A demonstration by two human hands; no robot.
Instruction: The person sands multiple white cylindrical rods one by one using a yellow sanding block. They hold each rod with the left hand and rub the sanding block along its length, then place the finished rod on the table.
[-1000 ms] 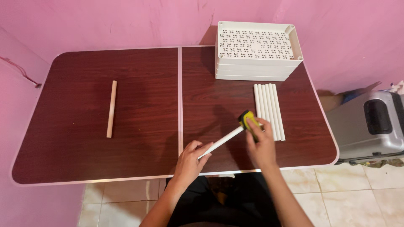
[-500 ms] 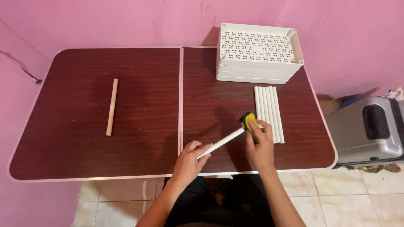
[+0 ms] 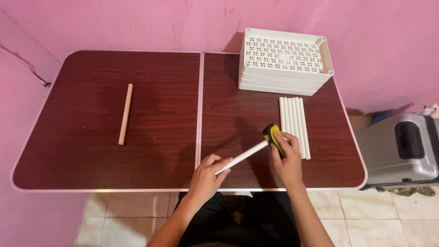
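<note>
My left hand [image 3: 206, 175] grips the near end of a white tube [image 3: 244, 155] that slants up to the right above the dark wooden table [image 3: 160, 114]. At the tube's far end my right hand [image 3: 286, 158] holds a yellow and black tool [image 3: 273, 136] against it. Just right of that hand, a row of several white tubes [image 3: 293, 123] lies side by side on the table. A single wooden dowel [image 3: 125, 113] rests alone on the left half of the table.
A stack of white perforated trays [image 3: 284, 61] sits at the table's back right corner against the pink wall. A grey case [image 3: 402, 151] stands on the tiled floor to the right of the table.
</note>
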